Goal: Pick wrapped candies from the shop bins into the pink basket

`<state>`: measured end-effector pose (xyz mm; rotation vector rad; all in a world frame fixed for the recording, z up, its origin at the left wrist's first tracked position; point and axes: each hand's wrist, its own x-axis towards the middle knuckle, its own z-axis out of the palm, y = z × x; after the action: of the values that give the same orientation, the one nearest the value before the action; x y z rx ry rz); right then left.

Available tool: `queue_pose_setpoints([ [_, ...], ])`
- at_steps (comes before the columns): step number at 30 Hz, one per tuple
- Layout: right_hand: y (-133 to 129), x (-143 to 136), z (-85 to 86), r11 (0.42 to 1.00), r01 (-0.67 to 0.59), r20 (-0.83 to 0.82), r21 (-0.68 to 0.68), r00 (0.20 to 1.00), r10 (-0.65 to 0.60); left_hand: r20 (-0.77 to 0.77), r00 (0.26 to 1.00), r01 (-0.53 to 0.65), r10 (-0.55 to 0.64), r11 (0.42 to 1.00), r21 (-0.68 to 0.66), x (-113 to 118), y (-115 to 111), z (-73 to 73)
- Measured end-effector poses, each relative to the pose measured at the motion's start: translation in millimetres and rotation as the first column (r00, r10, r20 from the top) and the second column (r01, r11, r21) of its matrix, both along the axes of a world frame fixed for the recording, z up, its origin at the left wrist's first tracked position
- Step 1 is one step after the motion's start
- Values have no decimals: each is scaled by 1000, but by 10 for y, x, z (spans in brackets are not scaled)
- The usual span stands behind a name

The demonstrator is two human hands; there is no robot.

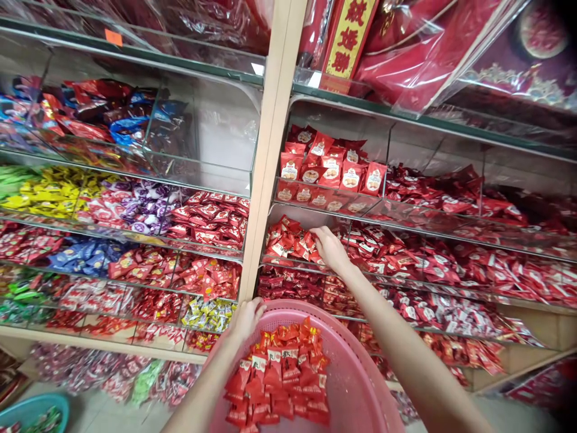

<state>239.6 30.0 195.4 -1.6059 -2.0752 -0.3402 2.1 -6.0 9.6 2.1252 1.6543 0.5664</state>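
Note:
My left hand (246, 319) is closed on the far left rim of a pink plastic basin (360, 373). Inside the basin lies a heap of small red candy packets (282, 385), some with pale labels and dark lettering. Up at the shelf, my right hand (331, 248) reaches over the clear front of a compartment, fingers curled down on similar red candy packets (288, 239). Its fingertips are partly hidden among those packets. A wooden post (262, 150) stands between the shelf sections, just beyond my left hand.
Clear-divided shelves hold red packets (333, 159), yellow sweets (49, 189), purple sweets (151, 204) and blue packets (90, 255). Glass shelf edges (433, 135) run above my right hand. Bagged sweets (117, 373) lie below the left shelves, near a teal basin (56, 409) on the floor.

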Motion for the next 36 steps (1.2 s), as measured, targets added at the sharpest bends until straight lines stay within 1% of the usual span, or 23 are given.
queue_pose_setpoints([
  [1,96,0,29,1000,12,115,-22,993,-10,-4,1000,-3,3,1000,1,1,-1,-1],
  [3,225,-27,59,997,16,345,-71,938,10,-11,1000,-8,8,1000,4,1,1,-12],
  [5,284,-65,63,994,13,491,-111,870,44,-16,1000,-10,10,1000,13,2,7,-25],
  [7,301,-92,55,992,16,542,-125,839,54,-24,1000,-19,19,1000,16,3,11,-31],
  [10,277,-89,58,993,29,548,-116,835,40,-23,1000,-19,19,1000,15,4,8,-25],
  [14,110,-29,133,996,65,542,-67,840,-19,-2,1000,6,-6,1000,30,-3,6,-21],
  [16,-66,1,168,999,47,475,1,879,-42,9,1000,13,-13,999,30,-6,11,-29],
  [17,-180,12,170,999,19,408,44,912,-35,13,1000,16,-17,999,29,-7,15,-35],
  [19,-453,20,128,992,-57,208,114,978,32,12,1000,19,-19,999,26,-5,24,-44],
  [20,-606,16,81,988,-91,91,128,993,80,8,1000,14,-14,1000,24,-2,28,-47],
  [21,-764,9,17,986,-116,-27,117,992,120,3,1000,8,-8,1000,21,1,31,-48],
  [22,-923,0,-60,989,-129,-136,74,981,138,-1,1000,5,-5,1000,20,4,33,-48],
  [23,-1077,-8,-146,992,-129,-230,5,965,127,-2,1000,5,-5,1000,22,6,34,-47],
  [25,-1360,-11,-332,987,-104,-363,-123,930,52,7,1000,18,-19,999,28,9,34,-44],
  [27,-1593,13,-517,977,-63,-449,-205,893,-36,19,999,36,-37,999,35,9,32,-39],
  [29,-1771,63,-692,959,-56,-526,-277,844,-103,28,999,42,-43,999,34,8,31,-33],
  [31,-1901,121,-851,923,-107,-613,-370,774,-156,27,999,37,-38,999,29,7,31,-28],
  [33,-1993,166,-984,881,-177,-696,-438,687,-208,18,999,30,-30,999,20,8,31,-26],
  [36,-2071,183,-1119,852,-244,-796,-463,539,-277,8,1000,23,-23,1000,14,10,31,-30],
])
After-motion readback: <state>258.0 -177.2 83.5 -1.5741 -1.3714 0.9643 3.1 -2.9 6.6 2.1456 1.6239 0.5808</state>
